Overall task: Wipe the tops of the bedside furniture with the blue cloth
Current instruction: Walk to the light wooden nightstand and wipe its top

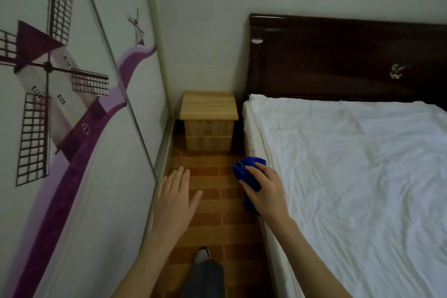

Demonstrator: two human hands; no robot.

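A small light-wood bedside cabinet [209,105] with two drawers stands in the corner ahead, between the wardrobe and the bed. Its top is bare. My right hand [264,192] is shut on the bunched blue cloth [249,170], held in the air beside the mattress edge, well short of the cabinet. My left hand [174,198] hovers flat with fingers apart over the floor, holding nothing.
A narrow aisle of brick-patterned floor [210,215] leads to the cabinet. On the left runs a sliding wardrobe door [72,128] printed with windmills. On the right is the bed with a white sheet [350,176] and dark headboard [338,60]. My leg and shoe [203,264] show below.
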